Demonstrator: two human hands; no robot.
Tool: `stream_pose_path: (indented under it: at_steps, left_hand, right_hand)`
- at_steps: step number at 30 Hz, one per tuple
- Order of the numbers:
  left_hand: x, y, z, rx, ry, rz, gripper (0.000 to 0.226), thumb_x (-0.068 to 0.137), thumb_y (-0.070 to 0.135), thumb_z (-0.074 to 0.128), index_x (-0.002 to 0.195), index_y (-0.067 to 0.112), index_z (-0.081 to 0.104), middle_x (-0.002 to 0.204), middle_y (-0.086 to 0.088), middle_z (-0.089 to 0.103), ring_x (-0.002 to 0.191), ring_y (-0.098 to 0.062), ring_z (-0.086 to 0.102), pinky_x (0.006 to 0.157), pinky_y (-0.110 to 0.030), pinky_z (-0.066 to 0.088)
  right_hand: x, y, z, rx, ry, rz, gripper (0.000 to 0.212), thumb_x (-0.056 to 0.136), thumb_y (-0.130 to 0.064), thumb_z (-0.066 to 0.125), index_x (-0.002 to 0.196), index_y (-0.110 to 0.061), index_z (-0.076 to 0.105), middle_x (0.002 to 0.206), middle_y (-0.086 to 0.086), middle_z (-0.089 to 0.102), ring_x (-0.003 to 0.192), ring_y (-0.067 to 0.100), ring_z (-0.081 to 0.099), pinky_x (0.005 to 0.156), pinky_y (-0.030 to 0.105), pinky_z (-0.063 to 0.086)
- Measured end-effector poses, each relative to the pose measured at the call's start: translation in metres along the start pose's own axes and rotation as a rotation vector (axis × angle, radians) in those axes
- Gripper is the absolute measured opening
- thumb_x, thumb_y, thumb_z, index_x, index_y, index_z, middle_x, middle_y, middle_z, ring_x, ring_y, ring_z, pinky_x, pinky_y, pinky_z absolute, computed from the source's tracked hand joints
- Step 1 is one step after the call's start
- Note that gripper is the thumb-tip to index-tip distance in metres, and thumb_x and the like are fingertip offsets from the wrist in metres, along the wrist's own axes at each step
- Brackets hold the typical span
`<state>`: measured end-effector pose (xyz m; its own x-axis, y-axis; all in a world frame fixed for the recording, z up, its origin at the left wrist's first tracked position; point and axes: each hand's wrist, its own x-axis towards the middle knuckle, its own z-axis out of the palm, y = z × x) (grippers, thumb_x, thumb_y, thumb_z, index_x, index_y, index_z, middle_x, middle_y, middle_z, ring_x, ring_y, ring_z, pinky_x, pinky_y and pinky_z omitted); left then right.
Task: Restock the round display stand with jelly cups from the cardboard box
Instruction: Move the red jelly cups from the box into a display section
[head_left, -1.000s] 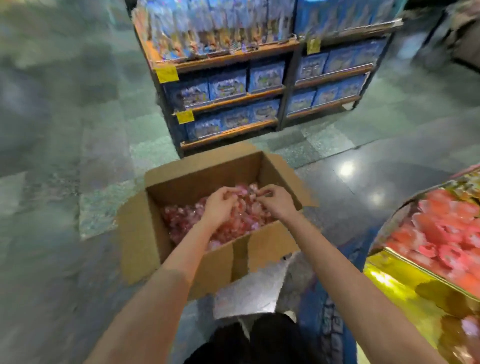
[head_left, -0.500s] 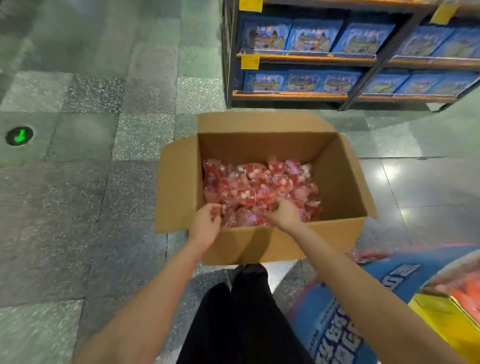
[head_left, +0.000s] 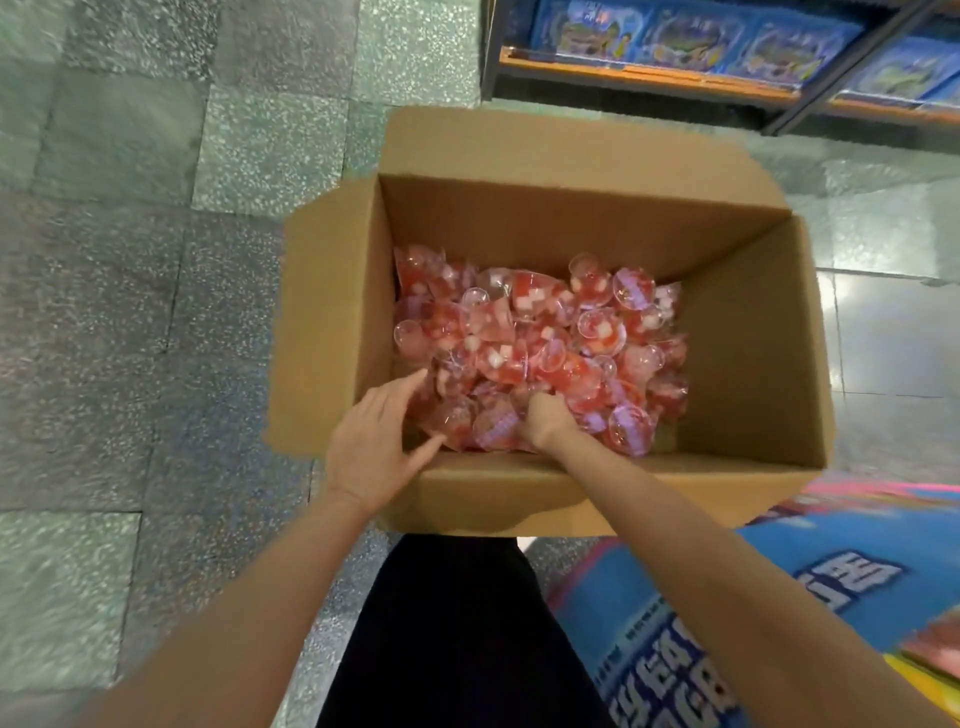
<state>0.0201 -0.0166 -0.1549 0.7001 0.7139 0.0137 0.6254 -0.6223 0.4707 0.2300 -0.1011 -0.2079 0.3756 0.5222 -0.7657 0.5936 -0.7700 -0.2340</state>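
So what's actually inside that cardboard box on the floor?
The cardboard box holds a loose heap of red jelly cups. The left hand reaches over the near edge, and the right hand digs into the heap. The bottom beneath the cups is hidden.

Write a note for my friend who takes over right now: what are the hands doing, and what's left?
Left hand: open, fingers straight at the edge of the jelly cups.
Right hand: fingers curled down into the pile, seemingly gripping cups.
The cups lie loose in the cardboard box on the floor; the display stand is at lower right.
Done: nothing lifted yet.
Left: scoop cups, carry them to the stand.
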Motion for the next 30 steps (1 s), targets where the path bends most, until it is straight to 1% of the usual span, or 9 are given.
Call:
stream_pose_path:
  at_steps: [7,10,12,16,19,22,24,27,30]
  left_hand:
    - [-0.001,-0.001,0.005,0.072,0.031,0.005,0.094,0.061,0.052,0.083,0.134,0.006,0.043,0.103,-0.007,0.068,0.085,-0.022,0.068,0.070,-0.029,0.055]
    - [0.000,0.002,0.003,0.040,0.028,-0.044,0.098,0.060,0.061,0.077,0.136,0.010,0.041,0.101,-0.004,0.069,0.083,-0.021,0.068,0.070,-0.028,0.054]
    - [0.001,0.005,0.002,0.068,0.048,-0.053,0.100,0.059,0.072,0.066,0.135,0.008,0.048,0.099,0.000,0.070,0.080,-0.017,0.068,0.068,-0.025,0.053]
    - [0.001,0.005,0.001,0.052,0.015,-0.068,0.113,0.057,0.086,0.053,0.140,0.012,0.040,0.111,0.006,0.069,0.089,-0.012,0.068,0.076,-0.024,0.050]
    - [0.002,0.009,-0.001,0.062,0.063,-0.089,0.092,0.060,0.075,0.057,0.127,0.012,0.055,0.094,0.007,0.073,0.071,-0.014,0.069,0.059,-0.019,0.047]
    - [0.003,0.011,-0.003,-0.134,0.100,-0.153,0.072,0.059,0.060,0.078,0.117,0.024,0.054,0.094,0.009,0.069,0.077,-0.015,0.066,0.061,-0.017,0.040]
    - [0.001,0.008,-0.001,-0.319,0.192,-0.170,0.073,0.063,0.058,0.073,0.122,0.024,0.047,0.110,0.006,0.063,0.097,-0.012,0.059,0.081,-0.019,0.044]
    - [0.002,0.004,0.003,-0.452,0.425,-0.253,0.082,0.068,0.059,0.072,0.130,0.012,0.043,0.132,-0.017,0.051,0.124,-0.032,0.049,0.116,-0.023,0.016]
    - [0.007,0.004,0.006,-0.516,0.534,-0.461,0.092,0.068,0.070,0.068,0.136,0.017,0.035,0.141,-0.020,0.046,0.133,-0.039,0.042,0.121,-0.041,-0.006]
  right_hand:
    - [0.022,0.004,0.013,-0.028,0.010,0.028,0.017,0.095,-0.010,0.056,0.107,-0.007,0.067,0.100,0.012,0.070,0.090,0.028,0.066,0.074,0.029,0.052]
    - [0.017,-0.001,0.003,0.161,0.061,0.015,0.028,0.097,-0.016,0.056,0.070,-0.008,0.056,0.062,0.000,0.055,0.059,0.015,0.052,0.050,0.016,0.039]
    - [-0.002,-0.004,-0.006,0.528,0.002,0.061,0.031,0.097,-0.018,0.056,0.067,-0.011,0.053,0.047,-0.006,0.040,0.044,0.007,0.038,0.039,0.013,0.027]
    - [-0.047,-0.022,-0.009,0.937,-0.164,-0.094,0.028,0.096,-0.021,0.058,0.070,-0.010,0.065,0.049,-0.002,0.048,0.044,0.009,0.038,0.048,0.018,0.038]
    - [-0.060,-0.038,-0.011,0.907,-0.215,-0.248,0.032,0.096,-0.019,0.056,0.065,-0.008,0.061,0.048,-0.011,0.054,0.045,0.008,0.042,0.052,0.019,0.039]
    - [-0.054,-0.041,-0.017,0.931,-0.296,-0.268,0.030,0.093,-0.036,0.052,0.083,-0.013,0.069,0.074,-0.001,0.066,0.061,0.010,0.055,0.068,0.023,0.046]
    - [-0.039,-0.035,-0.017,0.924,-0.326,-0.184,0.033,0.097,-0.035,0.047,0.113,-0.012,0.065,0.103,0.004,0.066,0.090,0.015,0.063,0.081,0.028,0.051]
    - [-0.010,-0.033,-0.010,0.461,-0.234,-0.189,0.046,0.097,-0.022,0.056,0.140,-0.014,0.044,0.139,0.004,0.051,0.124,0.020,0.051,0.100,0.030,0.041]
    - [0.018,-0.042,0.007,0.055,-0.255,-0.214,0.067,0.088,-0.028,0.066,0.148,-0.022,0.035,0.140,0.009,0.050,0.124,0.027,0.050,0.097,0.029,0.040]
